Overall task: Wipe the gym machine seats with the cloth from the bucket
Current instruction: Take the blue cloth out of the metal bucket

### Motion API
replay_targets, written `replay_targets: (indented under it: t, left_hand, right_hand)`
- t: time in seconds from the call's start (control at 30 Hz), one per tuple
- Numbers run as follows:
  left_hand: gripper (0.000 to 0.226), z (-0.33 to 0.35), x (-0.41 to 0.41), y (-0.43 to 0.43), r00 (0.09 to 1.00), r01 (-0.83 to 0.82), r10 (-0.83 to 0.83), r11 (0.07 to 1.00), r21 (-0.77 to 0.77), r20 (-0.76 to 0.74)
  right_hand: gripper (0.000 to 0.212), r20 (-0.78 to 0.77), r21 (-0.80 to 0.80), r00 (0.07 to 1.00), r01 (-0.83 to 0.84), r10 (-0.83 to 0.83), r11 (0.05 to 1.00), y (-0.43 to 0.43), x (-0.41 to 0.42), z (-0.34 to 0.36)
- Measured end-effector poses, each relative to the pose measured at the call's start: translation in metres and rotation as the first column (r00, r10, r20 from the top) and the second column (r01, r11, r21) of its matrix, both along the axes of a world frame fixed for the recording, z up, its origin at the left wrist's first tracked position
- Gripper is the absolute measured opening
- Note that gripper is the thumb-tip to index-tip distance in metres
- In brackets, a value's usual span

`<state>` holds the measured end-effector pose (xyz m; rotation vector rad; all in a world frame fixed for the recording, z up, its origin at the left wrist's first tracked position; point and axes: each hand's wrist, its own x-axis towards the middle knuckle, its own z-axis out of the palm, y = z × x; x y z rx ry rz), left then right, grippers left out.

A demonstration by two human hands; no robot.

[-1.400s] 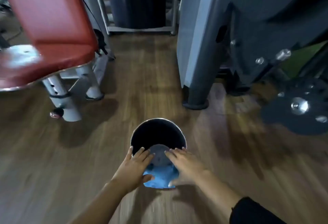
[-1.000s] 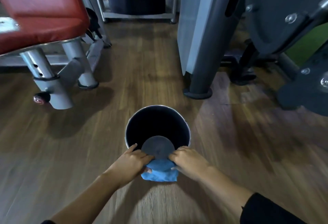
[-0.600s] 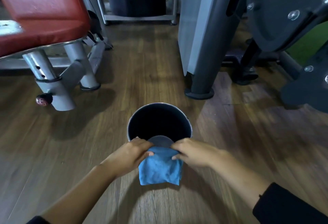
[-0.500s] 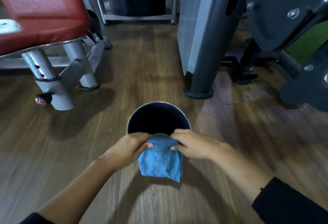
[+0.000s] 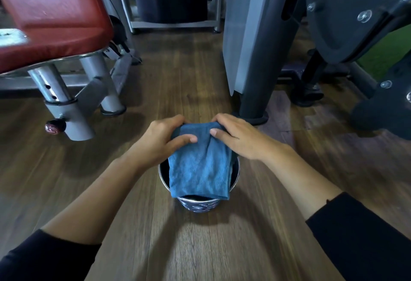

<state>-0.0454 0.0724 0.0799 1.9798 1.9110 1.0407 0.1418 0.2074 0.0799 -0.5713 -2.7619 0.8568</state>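
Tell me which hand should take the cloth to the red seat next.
Left, probably. Both hands pinch the blue cloth above the bucket, but the red seat lies to the person's left, nearer the left hand; the right hand would have to reach across.

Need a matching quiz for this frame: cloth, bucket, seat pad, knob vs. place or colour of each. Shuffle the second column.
1. cloth
2. bucket
3. seat pad
4. knob

a. red, upper left
b. gripped by left hand and right hand
c. on the side of the grey post
d. standing on the wood floor, below the cloth

Pairs: 1-b, 2-d, 3-a, 4-c
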Motion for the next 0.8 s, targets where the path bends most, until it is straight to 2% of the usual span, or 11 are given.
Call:
replay_targets:
  t: [0.07, 0.13, 0.23, 0.33, 0.5, 0.63, 0.8]
  left_hand:
    - [0.059, 0.003, 0.001, 0.002, 1.000, 0.024, -0.024, 0.999, -0.021, -0.004]
    - [0.058, 0.000, 0.001, 0.002, 0.999, 0.037, -0.038, 0.999, -0.032, -0.027]
    - [0.052, -0.004, 0.002, 0.000, 0.999, -0.028, 0.027, 0.999, -0.022, -0.041]
    - [0.051, -0.005, 0.004, -0.003, 0.996, -0.082, 0.082, 0.997, 0.008, -0.040]
    - [0.026, -0.002, 0.003, -0.005, 0.984, -0.089, 0.106, 0.988, 0.123, -0.140]
    - [0.021, -0.002, 0.003, -0.005, 0.957, -0.121, 0.161, 0.978, 0.173, -0.242]
    - [0.020, -0.004, 0.003, -0.002, 0.905, -0.129, 0.207, 0.966, 0.225, -0.371]
  right_hand:
    - [0.044, 0.029, -0.005, 0.999, 0.015, -0.015, 1.000, 0.000, 0.003, 0.002]
    - [0.051, 0.053, 0.049, 0.998, 0.013, -0.015, 0.999, -0.001, 0.006, 0.001]
    - [0.044, 0.052, 0.131, 0.998, 0.018, -0.025, 0.991, 0.000, 0.009, -0.005]
    - [0.040, 0.032, 0.109, 0.999, 0.024, -0.028, 0.994, 0.000, 0.011, -0.008]
    - [0.029, -0.030, 0.133, 0.999, 0.039, -0.035, 0.990, -0.001, 0.012, -0.003]
    - [0.014, -0.121, 0.228, 0.993, 0.022, 0.006, 0.973, 0.000, 0.012, -0.003]
    - [0.016, -0.151, 0.371, 0.988, 0.092, -0.037, 0.924, 0.000, 0.007, -0.011]
